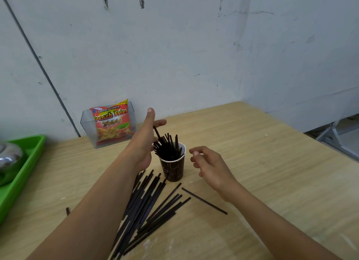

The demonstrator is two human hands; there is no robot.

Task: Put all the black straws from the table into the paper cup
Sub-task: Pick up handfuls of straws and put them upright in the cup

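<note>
Paper cup (172, 167), frame centre (part-filled with straws (167, 147)); flanked by left hand (144, 141) and right hand (209, 163), fingers released; loose straws (149, 203) spread on counter (272, 172) below.

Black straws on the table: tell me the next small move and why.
Probably lower the right hand to the lone straw lying apart beside the pile. Both hands look open and empty, the left hand hovers by the paper cup, and many straws remain on the table.
</note>
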